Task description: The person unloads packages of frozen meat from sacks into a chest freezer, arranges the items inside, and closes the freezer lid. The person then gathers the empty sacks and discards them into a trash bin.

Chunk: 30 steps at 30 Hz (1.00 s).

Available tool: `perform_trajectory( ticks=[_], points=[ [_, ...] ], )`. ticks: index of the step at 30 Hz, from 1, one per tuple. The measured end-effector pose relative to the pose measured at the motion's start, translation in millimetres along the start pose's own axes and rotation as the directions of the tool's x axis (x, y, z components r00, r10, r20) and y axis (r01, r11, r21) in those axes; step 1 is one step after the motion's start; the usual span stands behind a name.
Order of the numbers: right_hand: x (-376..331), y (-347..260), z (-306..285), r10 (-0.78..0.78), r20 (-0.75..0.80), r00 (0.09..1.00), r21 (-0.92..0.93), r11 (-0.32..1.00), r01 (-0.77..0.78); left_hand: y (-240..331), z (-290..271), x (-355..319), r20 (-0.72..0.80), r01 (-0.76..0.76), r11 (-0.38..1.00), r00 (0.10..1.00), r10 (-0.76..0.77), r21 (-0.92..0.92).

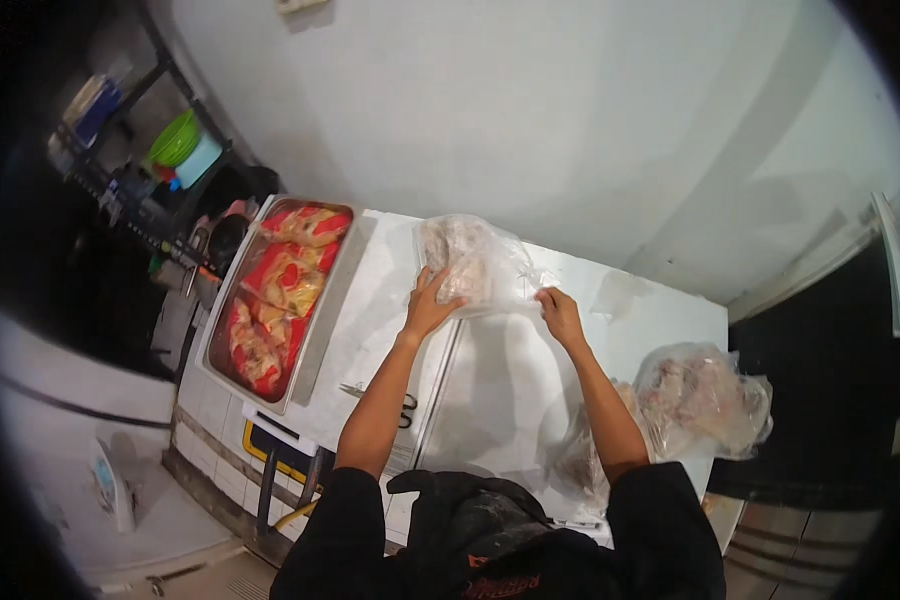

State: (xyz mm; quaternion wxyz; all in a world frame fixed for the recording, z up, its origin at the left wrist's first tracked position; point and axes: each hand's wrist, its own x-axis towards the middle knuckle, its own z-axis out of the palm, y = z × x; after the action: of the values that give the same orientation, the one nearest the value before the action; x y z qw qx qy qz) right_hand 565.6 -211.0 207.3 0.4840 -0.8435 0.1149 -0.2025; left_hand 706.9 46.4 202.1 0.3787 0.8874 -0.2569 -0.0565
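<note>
My left fingers (437, 284) are spread apart on the filled clear bag (470, 252), which lies on the surface (500, 390) under and just beyond them; my right fingers (550, 298) are clamped on its loose end. Scissors (408, 408) lie nearer me than my left fingers.

Worn on the head, as the left one of a side-by-side pair. Looks steeply down and forward over the dark-clothed chest (480, 532) at the left hand (428, 308) and the right hand (562, 314), set near the middle of the view. Sits close enough to include the bare forearms (375, 405) below the hands, yet reaches widely, to the pale wall (530, 110) beyond them and the green bowl (176, 140) far left of the left hand. Upright and unmirrored, bending straight edges toward a dark, rounded rim well out from the hands.
</note>
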Motion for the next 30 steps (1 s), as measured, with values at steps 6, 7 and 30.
perform_trajectory(
  ticks=[6, 7, 30],
  points=[
    [-86, -29, -115, 0.091, -0.223, 0.97, -0.079, 0.991, -0.111, 76, 84, -29, -0.027, -0.321, 0.946, 0.946, 0.322, 0.033],
    [-98, -51, -126, 0.117, -0.189, 0.975, -0.131, 0.981, -0.143, 61, 100, -35, -0.11, -0.466, 0.869, 0.884, 0.454, -0.166],
    [-192, -125, -155, -0.004, -0.627, 0.779, -0.4, 0.86, -0.318, -143, -128, -345, -0.734, 0.325, 0.869, 0.469, -0.49, -0.372]
  ],
)
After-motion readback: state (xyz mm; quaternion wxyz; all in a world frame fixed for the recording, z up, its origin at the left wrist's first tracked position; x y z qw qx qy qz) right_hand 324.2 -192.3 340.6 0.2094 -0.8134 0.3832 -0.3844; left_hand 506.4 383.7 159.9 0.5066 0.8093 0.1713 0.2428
